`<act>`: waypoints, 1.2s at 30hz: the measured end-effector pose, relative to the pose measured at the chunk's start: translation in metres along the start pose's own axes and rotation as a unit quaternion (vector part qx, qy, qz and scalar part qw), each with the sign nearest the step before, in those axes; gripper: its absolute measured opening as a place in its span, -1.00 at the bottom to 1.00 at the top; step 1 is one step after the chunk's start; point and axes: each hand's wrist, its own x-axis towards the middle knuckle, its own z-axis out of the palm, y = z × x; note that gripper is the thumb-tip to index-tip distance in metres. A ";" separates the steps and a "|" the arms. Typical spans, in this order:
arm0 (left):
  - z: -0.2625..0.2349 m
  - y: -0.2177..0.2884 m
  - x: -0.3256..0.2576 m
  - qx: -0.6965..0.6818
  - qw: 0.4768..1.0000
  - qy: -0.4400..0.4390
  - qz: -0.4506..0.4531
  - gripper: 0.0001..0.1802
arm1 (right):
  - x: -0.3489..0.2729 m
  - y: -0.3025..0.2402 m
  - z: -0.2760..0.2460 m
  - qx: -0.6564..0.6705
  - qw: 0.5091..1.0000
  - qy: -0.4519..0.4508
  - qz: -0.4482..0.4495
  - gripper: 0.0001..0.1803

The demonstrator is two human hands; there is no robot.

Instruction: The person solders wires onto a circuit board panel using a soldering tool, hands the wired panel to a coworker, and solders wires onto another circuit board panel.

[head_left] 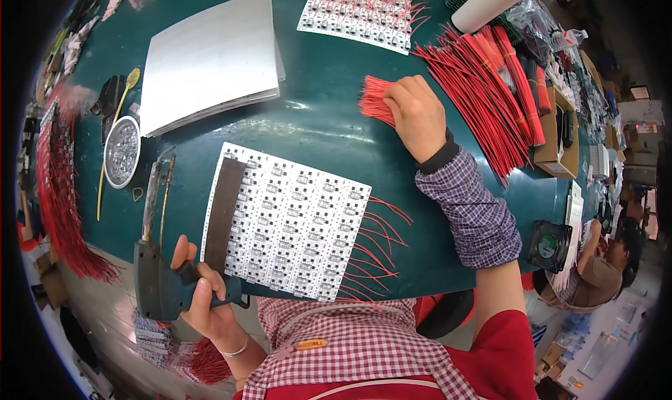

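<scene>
My left hand is wrapped round the handle of a dark soldering gun, whose metal tip points away from me. Beside it lies a white circuit board panel with rows of small black parts. A dark flat bar rests across the panel's left side, and several thin red wires stick out from its right edge. Farther off, my right hand is closed on the end of a bundle of short red wires on the table; its fingertips are partly hidden.
A stack of white sheets lies at the far left, near a white bowl of shiny bits and a yellow stick. Another wired panel is at the back. Long red wires, a cardboard box and a fan stand right.
</scene>
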 end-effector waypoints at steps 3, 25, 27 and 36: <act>0.003 -0.002 0.002 0.003 1.000 -0.003 -0.005 -0.30 | 0.001 -0.001 -0.001 -0.015 1.000 -0.008 -0.008 -0.86; 0.013 0.012 -0.009 0.061 0.998 -0.004 -0.011 -0.21 | 0.012 -0.036 -0.045 -0.046 0.987 -0.031 -0.151 -0.87; 0.019 0.014 -0.010 0.069 0.997 -0.011 0.013 -0.17 | 0.012 -0.048 -0.055 -0.075 0.980 -0.065 -0.174 -0.91; 0.032 0.017 -0.029 0.043 0.999 -0.010 -0.005 -0.28 | -0.022 -0.067 -0.037 -0.132 0.960 -0.185 -0.166 -0.90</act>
